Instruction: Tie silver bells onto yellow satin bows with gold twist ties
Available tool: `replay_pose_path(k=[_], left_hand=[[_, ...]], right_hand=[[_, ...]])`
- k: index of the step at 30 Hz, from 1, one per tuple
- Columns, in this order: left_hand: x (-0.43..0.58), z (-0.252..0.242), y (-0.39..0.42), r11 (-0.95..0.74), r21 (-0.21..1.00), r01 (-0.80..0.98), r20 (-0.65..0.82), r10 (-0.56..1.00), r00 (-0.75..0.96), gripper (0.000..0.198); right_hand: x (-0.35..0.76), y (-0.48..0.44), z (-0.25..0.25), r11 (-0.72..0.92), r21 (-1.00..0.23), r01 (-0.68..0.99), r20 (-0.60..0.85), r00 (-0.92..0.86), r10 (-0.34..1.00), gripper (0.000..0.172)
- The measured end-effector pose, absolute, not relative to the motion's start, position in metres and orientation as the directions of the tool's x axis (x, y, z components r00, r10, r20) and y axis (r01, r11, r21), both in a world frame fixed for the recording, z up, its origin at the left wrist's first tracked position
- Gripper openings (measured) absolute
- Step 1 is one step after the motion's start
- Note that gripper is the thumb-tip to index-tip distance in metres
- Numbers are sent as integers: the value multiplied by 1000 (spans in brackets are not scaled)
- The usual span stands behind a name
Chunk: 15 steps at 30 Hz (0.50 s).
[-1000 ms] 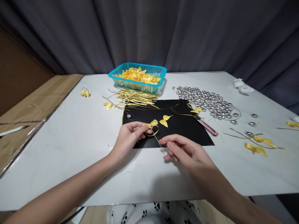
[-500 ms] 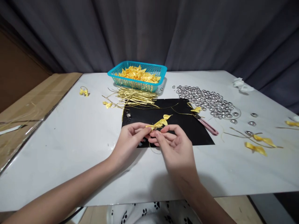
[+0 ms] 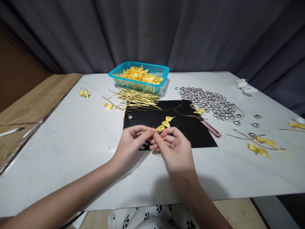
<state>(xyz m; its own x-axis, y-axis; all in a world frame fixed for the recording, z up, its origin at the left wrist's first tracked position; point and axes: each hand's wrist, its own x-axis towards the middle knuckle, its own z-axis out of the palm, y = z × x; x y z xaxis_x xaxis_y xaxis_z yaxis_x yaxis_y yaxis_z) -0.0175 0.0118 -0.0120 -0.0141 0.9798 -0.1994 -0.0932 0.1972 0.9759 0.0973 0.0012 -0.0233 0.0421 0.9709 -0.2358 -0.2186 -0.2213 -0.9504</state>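
L hand [image 3: 137, 136] pinches a yellow bow [image 3: 160, 128] btwn thumb + fingertips, over the near part of the black mat [image 3: 188, 130], centre of counter [image 3: 83, 133]. R hand [image 3: 176, 144] meets it there, thumb + fingers bunched at the bow's near side; can't tell if it grips bow or cord, fingers hide that spot. Thin loop [image 3: 156, 154] shows just below R fingers.

Stuff around: loose bow [image 3: 167, 122] on mat, just far-right of the held one, so the two overlap in view. Single bead [image 3: 130, 117] on mat's far-L part. Pink tool [image 3: 211, 127] lies across mat's R edge, w/ another bow [image 3: 199, 111] by its tip. Gold cords [image 3: 138, 97] piled at mat's far edge, some strands over it, btwn mat + blue basket [image 3: 138, 83]; basket's full of yellow bows.

Far R of mat: big spread of silver beads [image 3: 207, 101], a few strays nearer. R side, near: two bows [image 3: 259, 150] w/ loose cords + a bead. Far R: white tissue [image 3: 245, 86], crumpled. Far L: bow w/ a ring [image 3: 84, 93], well apart. Cardboard [image 3: 59, 86] along L edge; grey curtain [image 3: 143, 31] behind.
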Motion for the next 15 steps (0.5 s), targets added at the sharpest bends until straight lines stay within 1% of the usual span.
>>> replay_pose_path(k=[4, 7, 10, 15], left_hand=[[-17, -9, 10, 172, 983, -67, -173, 985, -24, 8], [-19, -10, 9, 156, 986, -56, -160, 985, -71, 7], [-20, -12, 9, 108, 994, -37, -111, 988, -111, 8], [-20, -12, 10, 69, 997, -33, -72, 991, -116, 7]], right_hand=[[96, 1, -23, -227, -953, -201, -243, 57, 968, 31], [98, -1, -25, -226, -960, -168, -231, 11, 973, 27], [101, -3, -25, -215, -966, -140, -213, -30, 977, 24], [104, -4, -23, -241, -961, -135, -233, -73, 970, 22]])
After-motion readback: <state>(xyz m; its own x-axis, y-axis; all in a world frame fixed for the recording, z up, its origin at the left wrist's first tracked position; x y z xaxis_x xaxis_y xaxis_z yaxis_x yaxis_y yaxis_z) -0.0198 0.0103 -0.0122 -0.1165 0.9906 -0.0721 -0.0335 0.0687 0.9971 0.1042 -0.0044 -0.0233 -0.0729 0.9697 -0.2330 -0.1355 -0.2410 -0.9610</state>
